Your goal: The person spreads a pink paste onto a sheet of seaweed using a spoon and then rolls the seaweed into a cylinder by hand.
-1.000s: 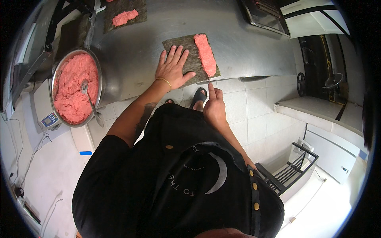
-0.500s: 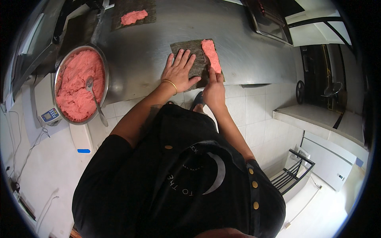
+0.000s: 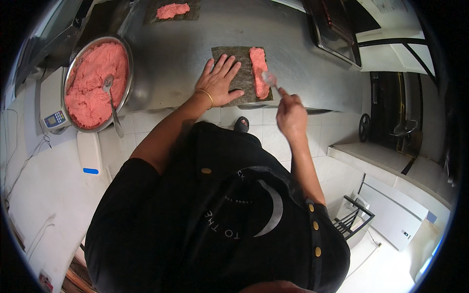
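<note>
A dark green nori sheet (image 3: 246,87) lies flat on the steel table, with a long strip of pink paste (image 3: 258,61) along its right side. My left hand (image 3: 217,82) rests spread on the left part of the sheet, a gold bangle on its wrist. My right hand (image 3: 292,116) is closed around the handle of a spoon (image 3: 270,79), just right of the strip. The spoon's bowl carries a smear of pink and sits over or against the strip's right edge; whether it touches is unclear.
Left of the sheet, a steel bowl (image 3: 130,73) holds pink paste with another spoon (image 3: 114,108) in it. A keypad scale (image 3: 54,118) sits beside the bowl. Another nori sheet (image 3: 194,10) with paste lies at the far left. A metal tray (image 3: 338,54) stands at the far right.
My right hand has moved right, away from the strip's near end, which now shows, and the spoon is plainly visible. My left hand stays flat on the sheet. The whole view has shifted slightly.
</note>
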A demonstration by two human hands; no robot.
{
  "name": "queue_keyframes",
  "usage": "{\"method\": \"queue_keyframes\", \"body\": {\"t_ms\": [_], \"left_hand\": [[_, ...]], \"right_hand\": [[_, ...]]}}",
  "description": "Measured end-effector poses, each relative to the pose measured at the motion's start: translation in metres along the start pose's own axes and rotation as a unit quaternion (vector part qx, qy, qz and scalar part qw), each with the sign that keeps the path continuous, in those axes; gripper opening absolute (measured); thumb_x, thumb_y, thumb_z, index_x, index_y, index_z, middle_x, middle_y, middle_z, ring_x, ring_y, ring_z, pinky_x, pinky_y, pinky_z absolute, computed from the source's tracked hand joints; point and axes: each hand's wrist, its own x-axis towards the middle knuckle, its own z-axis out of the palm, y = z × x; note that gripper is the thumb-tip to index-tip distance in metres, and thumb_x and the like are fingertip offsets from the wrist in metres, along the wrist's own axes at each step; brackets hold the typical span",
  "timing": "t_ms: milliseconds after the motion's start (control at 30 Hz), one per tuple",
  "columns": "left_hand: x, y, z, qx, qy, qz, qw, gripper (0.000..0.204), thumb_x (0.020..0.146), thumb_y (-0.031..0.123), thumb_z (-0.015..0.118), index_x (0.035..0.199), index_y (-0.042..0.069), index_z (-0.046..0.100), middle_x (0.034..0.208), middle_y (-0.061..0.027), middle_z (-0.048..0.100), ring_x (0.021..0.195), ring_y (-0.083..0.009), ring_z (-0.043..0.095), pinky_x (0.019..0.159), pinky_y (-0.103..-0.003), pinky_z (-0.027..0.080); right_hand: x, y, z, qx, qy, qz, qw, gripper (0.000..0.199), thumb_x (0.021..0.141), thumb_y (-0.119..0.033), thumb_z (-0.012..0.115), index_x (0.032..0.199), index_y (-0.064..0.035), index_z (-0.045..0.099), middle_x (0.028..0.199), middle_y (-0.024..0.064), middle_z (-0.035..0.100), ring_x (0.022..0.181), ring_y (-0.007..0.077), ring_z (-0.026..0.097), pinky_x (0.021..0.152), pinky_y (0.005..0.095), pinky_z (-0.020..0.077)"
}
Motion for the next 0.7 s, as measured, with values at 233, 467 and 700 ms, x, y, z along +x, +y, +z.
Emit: {"method": "queue_keyframes", "body": {"t_ms": [233, 467, 700], "left_hand": [[-0.001, -0.002, 0.004, 0.013, -0.004, 0.005, 1.0, 0.092, 0.096, 0.068, 0.056, 0.167, 0.015, 0.03, 0.175, -0.0083, 0.023, 0.163, -0.0291, 0.014, 0.132, -0.054, 0.009], [0.001, 0.016, 0.009, 0.024, 0.036, -0.108, 0.993, 0.087, 0.098, 0.067, 0.056, 0.165, 0.016, 0.033, 0.174, -0.0089, 0.026, 0.163, -0.0295, 0.017, 0.131, -0.055, 0.01], [-0.007, 0.031, 0.017, 0.063, 0.072, -0.117, 0.989, 0.085, 0.098, 0.063, 0.059, 0.165, 0.018, 0.035, 0.173, -0.009, 0.028, 0.163, -0.0305, 0.019, 0.13, -0.055, 0.012]], "right_hand": [[-0.019, 0.03, 0.004, -0.024, -0.083, -0.018, 0.996, 0.036, 0.096, -0.009, 0.059, 0.129, -0.0111, 0.072, 0.094, 0.0202, 0.067, 0.081, 0.0426, 0.069, 0.075, 0.0529, 0.0568], [0.046, 0.052, -0.008, -0.024, -0.08, -0.168, 0.982, 0.035, 0.095, -0.013, 0.06, 0.126, -0.0131, 0.075, 0.095, 0.0188, 0.069, 0.084, 0.0398, 0.071, 0.076, 0.0502, 0.0585], [0.088, 0.08, -0.026, -0.044, -0.137, -0.188, 0.972, 0.036, 0.094, -0.016, 0.059, 0.125, -0.018, 0.075, 0.108, 0.0185, 0.071, 0.094, 0.0407, 0.071, 0.084, 0.0506, 0.0584]]}}
